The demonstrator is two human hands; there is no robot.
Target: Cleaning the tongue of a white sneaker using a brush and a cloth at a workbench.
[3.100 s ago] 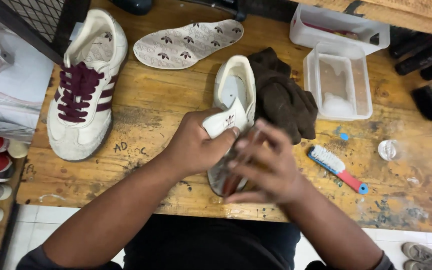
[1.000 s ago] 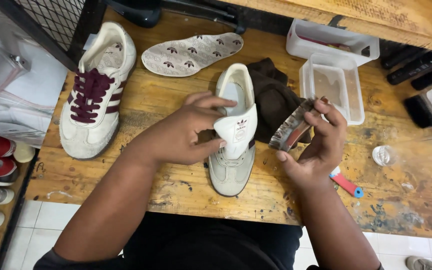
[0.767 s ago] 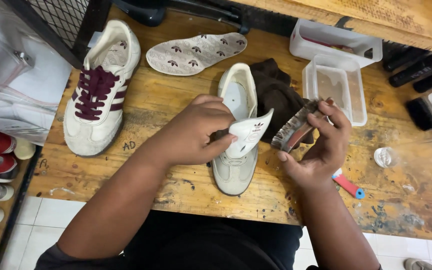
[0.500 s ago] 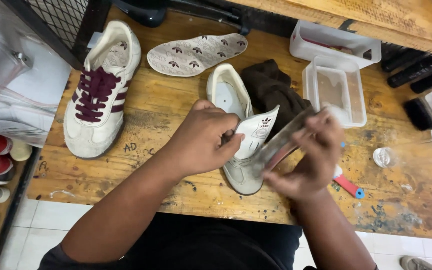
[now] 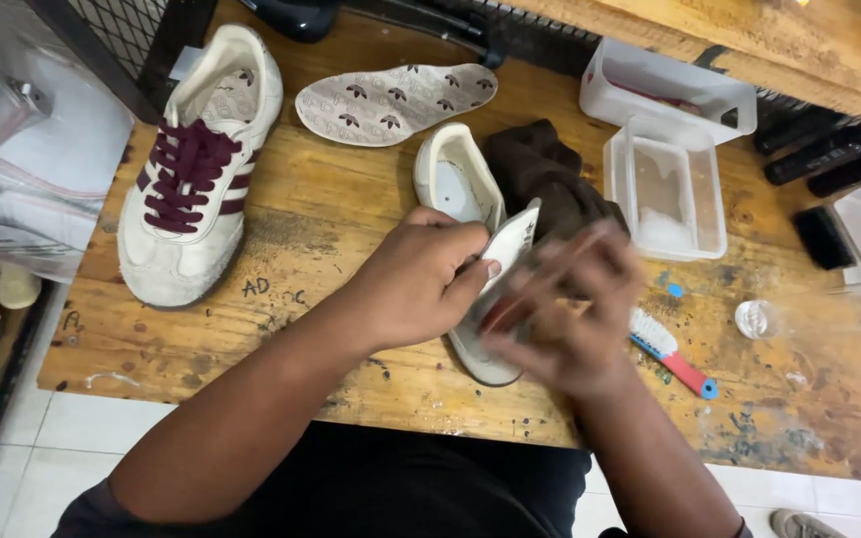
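Wooden workbench point(image 5: 351, 214) is carrying everything. Laced cream sneaker point(image 5: 191, 189) with maroon laces and stripes is lying far left, well apart from the hands. Unlaced cream sneaker point(image 5: 470, 214) is lying mid-bench, toe toward the person, its white tongue point(image 5: 512, 242) pulled up. Left hand point(image 5: 416, 274) is gripping that shoe at the tongue, fingers closed around it. Right hand point(image 5: 570, 309) is motion-blurred, sitting over the shoe's front half; it is closed around a blurred brush-like tool point(image 5: 510, 309), exact type not readable. Dark brown cloth point(image 5: 540, 174) is lying just beside the shoe's right edge. Loose patterned insole point(image 5: 396, 100) is lying behind. Two clear plastic tubs point(image 5: 665, 184) are sitting right. Red-handled toothbrush point(image 5: 670, 351) is lying near the right hand.
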